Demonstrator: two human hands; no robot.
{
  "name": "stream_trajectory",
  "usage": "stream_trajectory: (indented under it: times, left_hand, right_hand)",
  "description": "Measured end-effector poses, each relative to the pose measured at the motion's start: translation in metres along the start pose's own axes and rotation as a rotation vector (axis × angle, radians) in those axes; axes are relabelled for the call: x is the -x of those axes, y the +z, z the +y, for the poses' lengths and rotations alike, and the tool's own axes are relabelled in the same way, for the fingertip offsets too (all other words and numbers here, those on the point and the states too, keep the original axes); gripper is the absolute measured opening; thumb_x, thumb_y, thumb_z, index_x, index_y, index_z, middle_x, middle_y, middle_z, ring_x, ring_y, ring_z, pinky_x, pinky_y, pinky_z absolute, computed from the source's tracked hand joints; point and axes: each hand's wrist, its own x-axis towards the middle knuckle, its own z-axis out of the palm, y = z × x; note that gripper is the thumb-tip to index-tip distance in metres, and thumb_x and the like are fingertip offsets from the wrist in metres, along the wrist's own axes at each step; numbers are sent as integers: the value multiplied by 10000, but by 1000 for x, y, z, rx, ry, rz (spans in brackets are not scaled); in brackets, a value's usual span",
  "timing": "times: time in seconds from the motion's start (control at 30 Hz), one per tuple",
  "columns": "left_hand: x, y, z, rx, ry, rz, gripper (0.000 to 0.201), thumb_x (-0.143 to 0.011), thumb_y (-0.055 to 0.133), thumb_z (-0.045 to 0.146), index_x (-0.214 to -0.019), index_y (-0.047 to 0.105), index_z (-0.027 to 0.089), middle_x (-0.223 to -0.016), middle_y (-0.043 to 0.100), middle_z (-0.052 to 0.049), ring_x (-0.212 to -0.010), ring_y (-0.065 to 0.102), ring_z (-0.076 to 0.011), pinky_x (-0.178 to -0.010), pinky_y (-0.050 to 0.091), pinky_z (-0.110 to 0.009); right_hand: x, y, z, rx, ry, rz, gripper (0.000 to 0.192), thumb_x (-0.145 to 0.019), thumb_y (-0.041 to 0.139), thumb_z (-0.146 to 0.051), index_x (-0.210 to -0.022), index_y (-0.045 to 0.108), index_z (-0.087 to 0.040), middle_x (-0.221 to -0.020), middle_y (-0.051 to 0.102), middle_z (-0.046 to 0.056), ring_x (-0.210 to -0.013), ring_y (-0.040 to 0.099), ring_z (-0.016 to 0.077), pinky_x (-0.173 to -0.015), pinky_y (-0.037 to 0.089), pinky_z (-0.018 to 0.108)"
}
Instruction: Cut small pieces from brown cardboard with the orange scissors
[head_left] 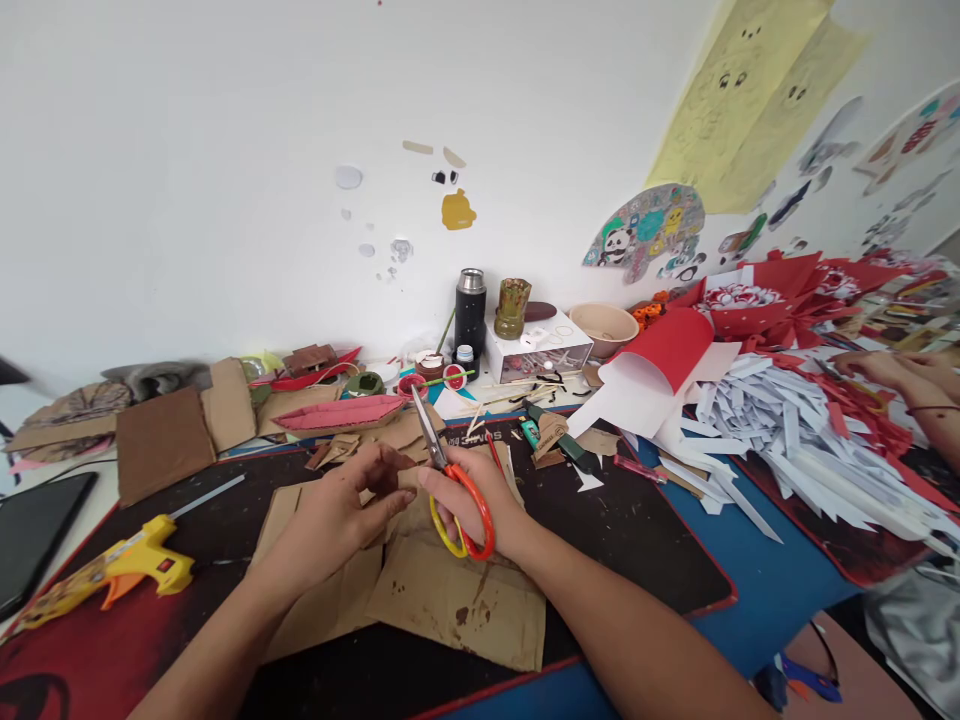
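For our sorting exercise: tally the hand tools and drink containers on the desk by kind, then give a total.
Scissors: 1
Glue gun: 1
Flask: 1
Total: 3

One pair of scissors (450, 480), one glue gun (127, 562), one black flask (470, 310), one bowl (604, 326), two hands at work.

Co-worker's hands (892, 372) cut off at right edge. Tablet (34, 530) cropped at left edge. Small piece pinched by left hand (341, 515) too hidden to identify.
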Motion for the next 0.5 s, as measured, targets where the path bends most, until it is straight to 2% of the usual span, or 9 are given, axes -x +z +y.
stream_trajectory:
  times: [0.17,0.27,0.4,0.5]
  left_hand:
    - [0,2,3,223,-63,-158,242,-854,768,425,-1025,728,258,-929,817,-61,-778,762,-249,-678,598,-328]
    - [-2,2,3,215,-67,-127,214,-848,772,426,-978,734,260,-824,797,-43,-719,734,-239,-638,579,-315]
    - [-4,4,4,159,-57,-105,175,-823,801,432,-846,738,270,-822,812,-34,-749,744,-246,-706,604,-330]
    - [-6,4,-1,274,-121,-111,223,-793,854,455,-905,797,271,-881,841,-54,-847,790,-282,-781,638,-371]
  right_hand:
    - [-2,-2,1,31,-29,38,430,-907,757,-629,-952,613,-227,-499,541,-88,-363,500,123,-365,411,206]
    - [-2,-2,0,31,-26,15,433,-905,764,-633,-935,616,-227,-499,537,-81,-371,499,126,-372,412,214]
    - [0,0,0,40,-1,-1,436,-894,785,-631,-946,629,-226,-511,535,-82,-366,495,125,-371,408,219]
    - [0,1,0,24,-20,11,461,-890,779,-656,-927,612,-228,-503,539,-86,-361,495,119,-367,401,206]
